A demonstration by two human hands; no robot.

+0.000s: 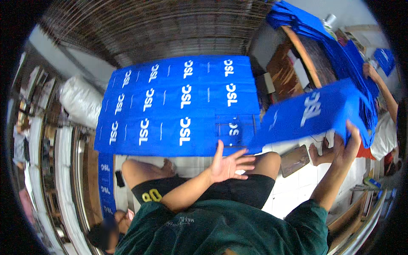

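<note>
A wide blue fabric sheet [170, 104] with rows of white print lies spread out in front of me. On its near right part rests a thin dark wire frame [236, 146], shaped like a small grid. Just below that corner is my left hand [229, 166], palm up with fingers spread and nothing in it. Out to the right, my right hand [352, 142] grips the edge of a blue printed fabric piece [304, 112]. This piece is raised and slants down left toward the sheet; whether the two are joined I cannot tell.
Stacked blue fabric [297, 21] hangs over a wooden table [304, 55] at the far right. A person [384, 136] is at the right edge, another [104, 236] at the lower left. A white plastic-wrapped bundle [80, 102] stands left; a brown board [295, 161] lies on the tiles.
</note>
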